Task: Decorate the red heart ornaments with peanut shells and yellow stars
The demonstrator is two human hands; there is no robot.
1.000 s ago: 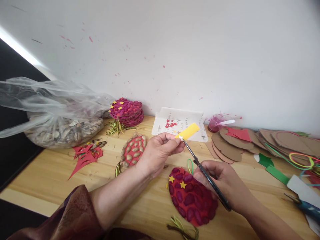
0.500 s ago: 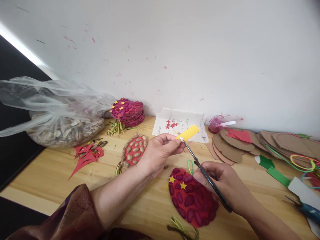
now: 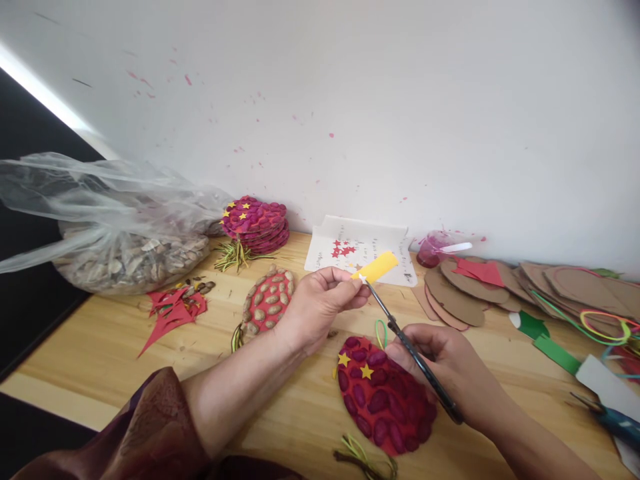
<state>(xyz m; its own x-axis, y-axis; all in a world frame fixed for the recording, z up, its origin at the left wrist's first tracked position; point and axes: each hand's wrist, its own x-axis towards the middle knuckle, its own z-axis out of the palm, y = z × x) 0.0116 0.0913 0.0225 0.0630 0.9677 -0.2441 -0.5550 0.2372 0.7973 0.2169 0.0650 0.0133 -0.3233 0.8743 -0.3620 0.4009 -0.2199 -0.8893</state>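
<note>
My left hand [image 3: 327,293] pinches a strip of yellow paper [image 3: 379,265] and a small white star [image 3: 363,279] at its near edge. My right hand [image 3: 445,367] grips dark-handled scissors [image 3: 407,347], their blade tips touching the paper beside the star. Below the hands lies a round red piece [image 3: 377,397] covered in purple shells, with two yellow stars, a green loop and a tassel. Left of it, partly behind my left forearm, is a red disc with unpainted shells [image 3: 270,300].
A clear plastic bag of shells [image 3: 135,260] and red paper scraps [image 3: 173,313] are at left. Purple discs [image 3: 255,223] are stacked near the wall. White paper [image 3: 317,250] holds red stars. Cardboard shapes [image 3: 455,293], a purple-stained cup [image 3: 429,250] and blue-handled pliers [image 3: 613,419] are at right.
Almost nothing differs. Both hands, the yellow paper and the scissors keep nearly the same position.
</note>
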